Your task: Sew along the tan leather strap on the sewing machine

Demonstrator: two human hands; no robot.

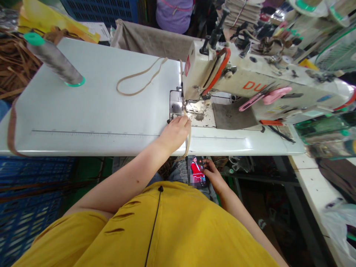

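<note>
My left hand rests on the sewing table beside the machine's needle area, its fingers closed over a narrow tan strap. The strap hangs past the table's front edge, and its part under my fingers is hidden. Just beyond my fingertips are the metal presser foot and needle plate of the sewing machine. Below the table edge, at my lap, my right hand grips the right side of a smartphone. Its lit screen shows a figure in red.
A grey thread cone stands at the table's left. A loop of tan strap lies mid-table. Pink thread snips rest against the machine. Blue crates stand below left; brown strips are heaped at far left.
</note>
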